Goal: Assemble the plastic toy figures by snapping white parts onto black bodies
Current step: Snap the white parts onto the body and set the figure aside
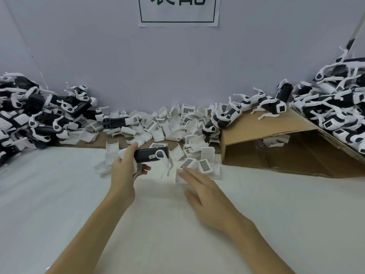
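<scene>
Left hand [126,167] sits just left of frame center, fingers and thumb curled round the left end of a black body [151,155], which is held level above the white table [59,204]. The body carries a round grey-white joint at its right end with a white leg [167,165] hanging down from it; a white piece shows at the end inside the hand's grip, shape unclear. Right hand [205,196] is at 4 o'clock from the body, palm down, fingers straight and slightly spread, holding nothing; its fingertips [182,171] reach the near edge of the loose white parts [199,165], blurred, so contact cannot be told for sure. Those parts, some with dark grid labels, lie just at 3 to 4 o'clock from the body. More white parts [158,125] are strewn along the wall at 12 o'clock. A pile of figures [33,119], black with white limbs, fills the 9 o'clock edge. A second pile [339,107] sits at 2 o'clock, spilling onto a tilted cardboard box [276,135] that lies open toward the camera. A paper sign [177,10] hangs on the wall at 12 o'clock, top cut off.
</scene>
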Tool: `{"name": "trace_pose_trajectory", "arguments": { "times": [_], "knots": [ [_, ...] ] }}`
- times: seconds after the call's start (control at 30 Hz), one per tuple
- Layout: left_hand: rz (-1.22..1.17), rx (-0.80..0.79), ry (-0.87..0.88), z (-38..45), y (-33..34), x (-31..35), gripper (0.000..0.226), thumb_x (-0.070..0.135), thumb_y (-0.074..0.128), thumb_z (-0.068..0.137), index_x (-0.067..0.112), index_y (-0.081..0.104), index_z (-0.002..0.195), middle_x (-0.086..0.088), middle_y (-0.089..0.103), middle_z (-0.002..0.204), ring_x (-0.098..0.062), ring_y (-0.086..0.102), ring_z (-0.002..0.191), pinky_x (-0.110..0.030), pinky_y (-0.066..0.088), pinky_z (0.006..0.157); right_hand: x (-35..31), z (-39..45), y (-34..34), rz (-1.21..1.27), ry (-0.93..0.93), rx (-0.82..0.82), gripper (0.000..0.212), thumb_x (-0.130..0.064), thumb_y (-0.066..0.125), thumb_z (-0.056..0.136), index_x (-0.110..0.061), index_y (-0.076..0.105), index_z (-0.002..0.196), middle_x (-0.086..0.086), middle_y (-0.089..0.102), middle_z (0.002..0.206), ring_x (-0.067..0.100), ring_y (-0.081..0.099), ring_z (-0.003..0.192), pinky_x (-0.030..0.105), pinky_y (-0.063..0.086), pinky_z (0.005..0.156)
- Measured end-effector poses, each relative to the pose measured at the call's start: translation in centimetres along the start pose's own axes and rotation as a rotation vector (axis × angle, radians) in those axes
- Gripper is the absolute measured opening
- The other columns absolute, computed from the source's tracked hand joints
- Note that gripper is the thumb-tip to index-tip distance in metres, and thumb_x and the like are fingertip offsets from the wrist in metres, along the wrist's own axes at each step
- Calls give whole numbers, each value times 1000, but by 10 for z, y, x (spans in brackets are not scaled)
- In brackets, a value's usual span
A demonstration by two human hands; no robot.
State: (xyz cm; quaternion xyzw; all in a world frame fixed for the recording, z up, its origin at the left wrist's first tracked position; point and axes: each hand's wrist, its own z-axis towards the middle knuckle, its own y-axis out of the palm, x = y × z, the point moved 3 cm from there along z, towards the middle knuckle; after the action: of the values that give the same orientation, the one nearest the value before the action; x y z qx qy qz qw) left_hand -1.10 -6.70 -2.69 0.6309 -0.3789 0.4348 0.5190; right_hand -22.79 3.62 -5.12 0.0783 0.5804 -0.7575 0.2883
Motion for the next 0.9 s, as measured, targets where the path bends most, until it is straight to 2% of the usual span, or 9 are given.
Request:
{"name": "trace_pose_trajectory", "arguments": {
  "times": [0.07,0.13,0.27,0.4,0.43,0.5,0.6,0.73,0.9],
  "knots": [
    [2,-14,11,4,-3,1,33,43,72,97,12,70,108,-8,77,86,-24,67,57,-28,56,61,2,0,1,-56,-1,-14,55,-27,59,105,-28,41,157,-17,31,164,6,27,149,25,25,123],
    [-5,-20,10,5,-3,0,30,42,71,98,13,71,104,-8,77,86,-24,67,56,-26,56,57,3,2,-2,-55,20,59,52,-27,63,102,-28,46,151,-13,43,145,9,36,137,26,35,115],
    [22,-8,-17,3,0,-6,38,41,71,97,7,71,115,-11,80,94,-23,69,56,-25,56,55,7,0,-5,-80,104,89,53,-32,63,101,-29,42,149,-11,47,117,14,46,116,27,45,95],
    [56,-21,-50,2,1,-13,46,41,70,98,4,69,124,-15,80,100,-23,71,59,-29,55,59,7,1,-11,-114,158,249,45,-21,64,100,-28,51,142,-4,46,112,18,46,110,25,47,81],
    [55,-22,-60,2,2,-14,46,41,70,98,3,68,125,-14,80,101,-23,71,59,-29,55,60,7,2,-14,-129,145,313,45,-14,65,98,-25,54,139,-2,48,117,20,47,113,27,49,83],
    [54,-23,-77,1,2,-16,46,40,71,97,4,69,126,-11,80,98,-23,72,60,-30,55,62,10,7,-15,-198,90,319,54,-2,63,94,-23,55,143,2,49,136,23,46,128,33,46,102],
    [60,-43,-86,-2,4,-18,43,40,70,97,4,70,121,-19,79,104,-24,71,60,-32,54,64,17,10,-11,-284,72,203,57,-4,64,94,-28,54,145,-8,49,145,17,40,143,36,24,120],
    [68,-41,-96,-2,5,-20,55,40,71,96,-1,64,133,-22,77,116,-26,72,62,-31,55,61,17,7,-16,-174,53,326,45,-18,74,95,-24,61,138,-9,63,130,17,53,126,33,32,110],
    [82,-63,-91,-3,7,-22,50,39,71,97,0,68,126,-20,79,104,-26,71,61,-34,56,65,10,2,-26,180,125,496,39,-32,55,107,-31,50,145,-13,63,123,10,60,112,22,47,95]
  ]
}}
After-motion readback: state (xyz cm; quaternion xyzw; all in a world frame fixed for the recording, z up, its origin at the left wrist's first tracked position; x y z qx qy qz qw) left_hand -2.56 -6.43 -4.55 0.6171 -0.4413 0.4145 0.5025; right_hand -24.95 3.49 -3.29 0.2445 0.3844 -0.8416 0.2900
